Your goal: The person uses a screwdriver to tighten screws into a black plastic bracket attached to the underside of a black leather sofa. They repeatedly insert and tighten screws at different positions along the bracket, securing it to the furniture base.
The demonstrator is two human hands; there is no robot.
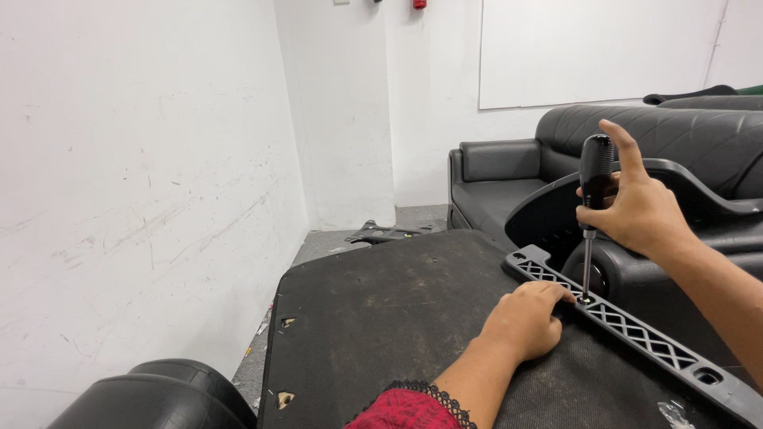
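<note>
Driving a screw into a lattice bracket [636, 330] on the felt-covered panel [381, 318], right of centre. Right hand [636, 210] wraps the screwdriver [594, 187] handle, thumb up; the shaft stands near-vertical, its tip in a bracket hole. Left hand [524, 318] — loosely curled, holding nothing — presses the bracket just beside the tip. Best kept plumb, with firm downward push — a tilted shaft would likely slip. Black sofa [509, 179] beyond.

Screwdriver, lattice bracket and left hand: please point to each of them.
screwdriver [597, 171]: head view, on its black handle.
lattice bracket [644, 336]: head view, on its middle grid.
left hand [526, 318]: head view, on its back.
</note>
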